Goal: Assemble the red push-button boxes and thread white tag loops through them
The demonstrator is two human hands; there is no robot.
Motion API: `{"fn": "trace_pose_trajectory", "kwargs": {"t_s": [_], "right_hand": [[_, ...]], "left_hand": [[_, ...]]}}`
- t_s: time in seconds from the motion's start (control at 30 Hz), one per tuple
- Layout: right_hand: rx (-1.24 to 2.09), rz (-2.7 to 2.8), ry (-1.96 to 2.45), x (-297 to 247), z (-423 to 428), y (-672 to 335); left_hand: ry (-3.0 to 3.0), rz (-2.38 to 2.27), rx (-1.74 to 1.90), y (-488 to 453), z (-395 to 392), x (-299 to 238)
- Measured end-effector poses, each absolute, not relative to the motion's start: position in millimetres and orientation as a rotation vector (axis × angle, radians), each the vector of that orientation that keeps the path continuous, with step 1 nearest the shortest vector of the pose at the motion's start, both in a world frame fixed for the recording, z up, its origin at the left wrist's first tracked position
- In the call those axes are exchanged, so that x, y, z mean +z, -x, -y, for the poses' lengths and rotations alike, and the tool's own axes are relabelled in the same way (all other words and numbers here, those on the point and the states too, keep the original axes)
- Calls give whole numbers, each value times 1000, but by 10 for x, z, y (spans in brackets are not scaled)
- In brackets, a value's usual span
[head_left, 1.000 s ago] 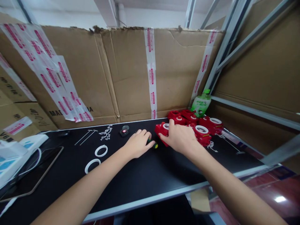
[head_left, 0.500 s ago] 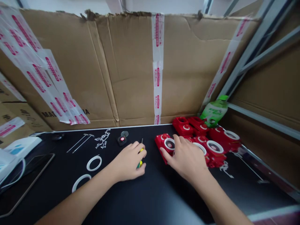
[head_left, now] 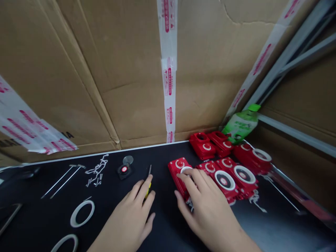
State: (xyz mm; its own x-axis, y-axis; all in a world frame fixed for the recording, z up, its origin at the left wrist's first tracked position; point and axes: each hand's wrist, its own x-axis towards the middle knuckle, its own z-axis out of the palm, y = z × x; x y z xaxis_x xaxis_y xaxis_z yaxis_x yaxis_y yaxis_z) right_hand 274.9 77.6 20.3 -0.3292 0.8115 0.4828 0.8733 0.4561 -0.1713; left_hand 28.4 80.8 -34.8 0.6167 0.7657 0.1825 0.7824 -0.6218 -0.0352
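Observation:
My left hand (head_left: 133,210) rests over a screwdriver (head_left: 148,190) with a yellow handle and a thin metal shaft pointing away from me. Its fingers are stretched out, and the thumb stands apart from the handle. My right hand (head_left: 207,199) bends over the leftmost red plastic case (head_left: 178,166), its fingertips and thumb at the case's left side. A white ring on that case is partly covered by the fingers. More red cases (head_left: 224,180) with white rings and round dark centres lie close together to the right of it.
White rings (head_left: 82,213), metal rods (head_left: 61,182), tangled white pieces (head_left: 98,170) and a small black part with a red centre (head_left: 124,170) lie on the left of the black table. A green bottle (head_left: 241,124) stands behind the cases, before a cardboard wall (head_left: 131,87).
The view has tilted down and turned right. My left fingers have straightened over the screwdriver. My right hand has drawn nearer, uncovering more of the red cases.

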Motion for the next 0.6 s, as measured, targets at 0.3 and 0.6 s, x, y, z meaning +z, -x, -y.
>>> {"fn": "trace_pose_trajectory", "kwargs": {"t_s": [0.3, 0.6], "right_hand": [[-144, 1994, 1232, 183, -986, -2853], [-246, 2019, 2190, 856, -1516, -3435]], "left_hand": [[2651, 1246, -193, -245, -678, -373], [2655, 1394, -123, -437, -578, -154]]}}
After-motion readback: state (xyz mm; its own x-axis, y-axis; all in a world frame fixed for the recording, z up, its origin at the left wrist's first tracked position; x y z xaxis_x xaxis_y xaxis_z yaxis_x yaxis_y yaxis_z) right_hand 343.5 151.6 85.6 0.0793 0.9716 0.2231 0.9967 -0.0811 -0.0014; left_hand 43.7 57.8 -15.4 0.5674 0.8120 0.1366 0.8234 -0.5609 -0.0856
